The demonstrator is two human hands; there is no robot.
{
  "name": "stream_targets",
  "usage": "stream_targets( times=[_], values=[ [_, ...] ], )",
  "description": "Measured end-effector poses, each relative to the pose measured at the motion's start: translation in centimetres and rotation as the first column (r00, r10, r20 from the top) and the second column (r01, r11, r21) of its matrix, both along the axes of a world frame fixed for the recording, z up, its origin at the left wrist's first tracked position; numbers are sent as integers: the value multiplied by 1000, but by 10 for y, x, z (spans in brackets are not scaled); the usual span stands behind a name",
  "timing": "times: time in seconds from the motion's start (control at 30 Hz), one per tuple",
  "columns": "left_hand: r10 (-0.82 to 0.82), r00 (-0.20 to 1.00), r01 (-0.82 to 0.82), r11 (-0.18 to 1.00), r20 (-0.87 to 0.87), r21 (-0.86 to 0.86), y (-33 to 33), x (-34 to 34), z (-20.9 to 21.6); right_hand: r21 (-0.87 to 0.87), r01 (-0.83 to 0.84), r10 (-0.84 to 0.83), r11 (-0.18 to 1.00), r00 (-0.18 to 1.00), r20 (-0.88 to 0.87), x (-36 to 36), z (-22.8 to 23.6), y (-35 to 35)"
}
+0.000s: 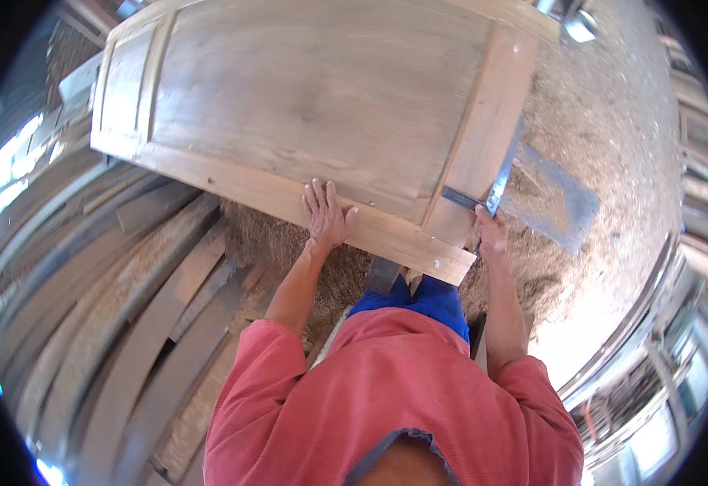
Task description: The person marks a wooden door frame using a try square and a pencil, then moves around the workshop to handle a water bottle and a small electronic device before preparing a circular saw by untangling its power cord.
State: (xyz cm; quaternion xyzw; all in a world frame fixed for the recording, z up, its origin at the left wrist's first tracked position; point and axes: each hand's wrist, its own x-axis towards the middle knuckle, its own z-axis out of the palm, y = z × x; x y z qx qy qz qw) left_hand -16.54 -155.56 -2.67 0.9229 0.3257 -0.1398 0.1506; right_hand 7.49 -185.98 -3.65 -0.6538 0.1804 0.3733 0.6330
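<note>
A wooden panel door (313,89) lies face up in front of me, stretching from the far left to just beyond my lap, with sawdust (613,105) on the ground to its right. My left hand (329,224) rests palm down on the near frame member (402,232), fingers spread, gripping nothing. My right hand (492,233), at the door's near right corner, grasps an L-shaped metal square (506,174) close to its bend. The square's short dark arm (461,197) reaches left over the right frame member (491,105); its long bright blade points away from me along that member's right side. Whether it touches the wood all along, I cannot tell.

To do this well, I judge that the square needs full contact with the door's edge, with no chips trapped between. Light thumb pressure near the bend should seat it without tipping; squeezing hard could twist it. My left palm should bear down evenly, so the door does not slide, and I should sight the arm from straight above.
</note>
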Motion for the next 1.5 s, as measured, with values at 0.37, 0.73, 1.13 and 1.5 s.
stream_targets(
  times=[0.37,0.73,1.13,1.5],
  values=[
    [-125,990,120,990,67,71,2,-9,-27,-38,130,-122,991,978,166,-3,-3,14],
    [-190,981,190,982,42,6,11,-15,-29,-1,200,-197,980,967,162,-13,-13,10],
    [-126,990,119,987,-66,-105,16,-15,-27,46,78,-81,996,994,70,-3,9,8],
    [-87,983,65,988,-163,-137,13,-8,-23,-34,51,-49,998,996,68,-3,13,4]
  ],
)
